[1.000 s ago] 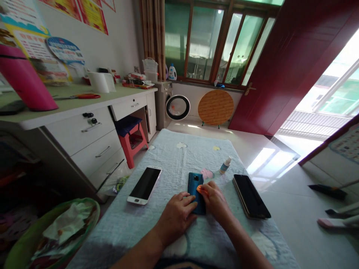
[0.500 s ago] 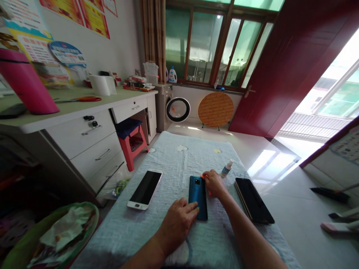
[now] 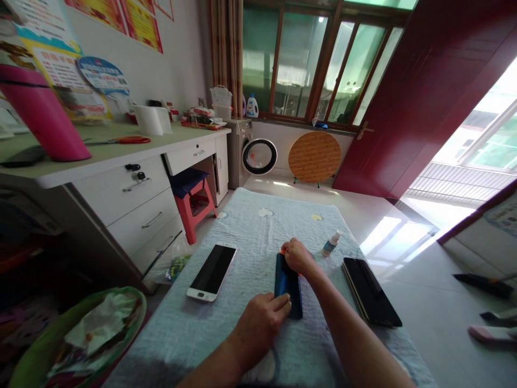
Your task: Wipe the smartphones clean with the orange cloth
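A blue smartphone [image 3: 287, 281] lies back up on the light-blue cloth cover [image 3: 258, 231]. My left hand [image 3: 262, 319] grips its lower part, thumb and fingers closed at the left edge and over the back. At the phone's top end, my right hand [image 3: 299, 256] is closed around an orange cloth [image 3: 283, 251], of which only small bits show; the hand covers the camera area. To the left is a white phone [image 3: 213, 271] with its dark screen up. On the right sit a small spray bottle [image 3: 331, 243], upright, and a stack of dark-screened devices [image 3: 371, 291].
Along the left stands a desk [image 3: 121, 172] with a pink bottle, scissors and a paper roll. A green-rimmed bin [image 3: 139, 307] with waste is at the lower left. A red stool [image 3: 196, 207] is under the desk. A dark red door [image 3: 388, 108] stands at the right.
My right hand has moved left from the phone's upper right edge onto its top end, with the orange cloth. My left hand still holds the lower part. The view has shifted slightly.
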Available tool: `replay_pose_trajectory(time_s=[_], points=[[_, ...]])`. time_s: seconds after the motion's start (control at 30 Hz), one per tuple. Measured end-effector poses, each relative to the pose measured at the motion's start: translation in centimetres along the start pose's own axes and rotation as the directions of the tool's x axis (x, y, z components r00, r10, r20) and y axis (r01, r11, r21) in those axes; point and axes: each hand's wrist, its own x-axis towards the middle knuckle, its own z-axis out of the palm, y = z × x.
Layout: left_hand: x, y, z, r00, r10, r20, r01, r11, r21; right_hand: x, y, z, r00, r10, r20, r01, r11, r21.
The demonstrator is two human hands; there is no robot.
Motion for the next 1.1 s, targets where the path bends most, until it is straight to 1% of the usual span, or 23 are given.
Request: replay_pose_trajectory(time_s=[0.1, 0.2, 0.3, 0.4, 0.53, 0.63, 0.77, 0.97, 1.1], points=[[-0.1, -0.1, 0.1, 1.0, -0.023, 0.005, 0.023, 1.0, -0.001, -0.1, -0.8, 0.1, 1.0, -0.012, 0.007, 0.012, 1.0, -0.01], [-0.3, 0.0, 0.4, 0.999, -0.05, -0.001, 0.05, 0.999, -0.019, -0.2, -0.9, 0.1, 1.0, -0.012, 0.011, 0.012, 1.0, -0.015], [-0.4, 0.2, 0.6, 0.997, -0.071, -0.008, 0.07, 0.997, -0.038, -0.3, -0.1, 0.0, 1.0, -0.007, 0.021, 0.008, 1.0, -0.022], [-0.5, 0.5, 0.5, 0.996, -0.088, -0.01, 0.088, 0.996, -0.032, -0.6, 1.3, -0.4, 1.0, 0.002, 0.027, -0.001, 0.999, -0.034], [-0.5, 0.6, 0.3, 0.997, -0.081, -0.014, 0.081, 0.996, -0.045, -1.4, 3.0, -0.8, 1.0, 0.022, 0.008, -0.021, 0.999, -0.046], [-0.4, 0.5, 0.1, 0.998, -0.07, -0.003, 0.07, 0.995, -0.069, -1.6, 3.3, -0.9, 1.0, 0.026, -0.001, -0.026, 0.998, -0.052], [-0.4, 0.2, 0.2, 0.998, -0.066, -0.001, 0.066, 0.994, -0.088, -1.1, 2.2, -0.7, 1.0, 0.002, 0.008, -0.001, 0.998, -0.056], [-0.5, -0.1, 0.8, 0.998, -0.058, -0.007, 0.057, 0.996, -0.064, 0.0, -0.3, -0.1, 0.999, -0.042, 0.022, 0.044, 0.998, -0.053], [-0.5, -0.1, 0.9, 0.999, -0.052, -0.008, 0.052, 0.997, -0.057, -0.1, -1.3, 0.0, 0.995, -0.098, 0.026, 0.1, 0.994, -0.046]])
